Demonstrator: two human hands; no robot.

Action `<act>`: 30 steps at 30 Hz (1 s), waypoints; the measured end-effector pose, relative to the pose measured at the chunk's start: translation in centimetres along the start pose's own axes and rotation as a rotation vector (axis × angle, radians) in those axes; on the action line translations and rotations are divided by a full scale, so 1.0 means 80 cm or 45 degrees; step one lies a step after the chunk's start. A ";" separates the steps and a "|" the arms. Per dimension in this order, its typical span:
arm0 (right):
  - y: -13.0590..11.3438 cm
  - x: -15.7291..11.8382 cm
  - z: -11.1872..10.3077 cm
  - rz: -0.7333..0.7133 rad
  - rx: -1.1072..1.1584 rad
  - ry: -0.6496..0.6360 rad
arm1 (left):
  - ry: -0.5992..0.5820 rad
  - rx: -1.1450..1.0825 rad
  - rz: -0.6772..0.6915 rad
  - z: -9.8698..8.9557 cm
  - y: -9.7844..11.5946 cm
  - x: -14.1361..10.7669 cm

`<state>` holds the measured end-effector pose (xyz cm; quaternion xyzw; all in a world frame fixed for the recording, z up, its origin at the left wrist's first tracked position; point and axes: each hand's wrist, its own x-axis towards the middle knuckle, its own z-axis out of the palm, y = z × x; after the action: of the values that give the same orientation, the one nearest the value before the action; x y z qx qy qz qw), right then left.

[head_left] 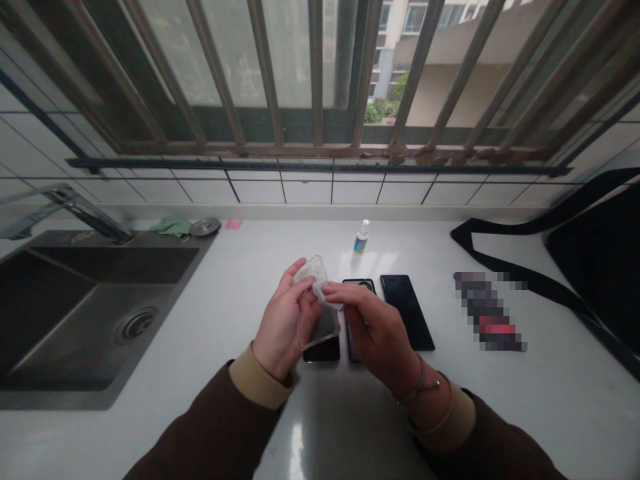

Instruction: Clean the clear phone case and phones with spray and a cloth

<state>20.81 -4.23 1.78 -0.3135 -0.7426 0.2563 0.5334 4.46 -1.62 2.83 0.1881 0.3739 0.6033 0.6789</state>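
My left hand (281, 323) grips a clear phone case (310, 343) by its side, tilted above the counter. With bent fingers, my right hand (377, 327) presses a small white wipe (327, 297) against the inside or upper part of the case. Directly below the case lies a black phone (321, 353), partly hidden by it. A second dark phone or case (359, 285) with a camera ring lies under my right hand, mostly covered. To the right of that hand rests a larger black phone (407, 310), face flat and dark. A small white spray bottle (361, 239) stands upright behind them.
A dark sink (100, 267) with a chrome faucet (85, 210) occupies the left. A green cloth (173, 227), metal drain lid (205, 227) and pink slip (233, 225) lie behind it. At right are a blurred-out flat item (487, 310) and a black bag (600, 233) with its strap.
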 end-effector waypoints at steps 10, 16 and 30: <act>-0.015 -0.008 0.001 0.044 0.106 -0.420 | 0.268 1.314 0.367 -0.069 0.065 0.049; -0.010 -0.010 0.010 0.067 0.133 -0.862 | 0.286 2.006 0.291 -0.093 0.069 0.055; -0.010 -0.018 0.015 0.036 0.068 -1.199 | 0.183 2.399 0.745 -0.066 0.044 0.035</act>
<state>19.84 -5.92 1.10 -0.1594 -0.8926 0.3967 0.1429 -1.84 0.78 1.14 0.6995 0.6802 0.2130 0.0513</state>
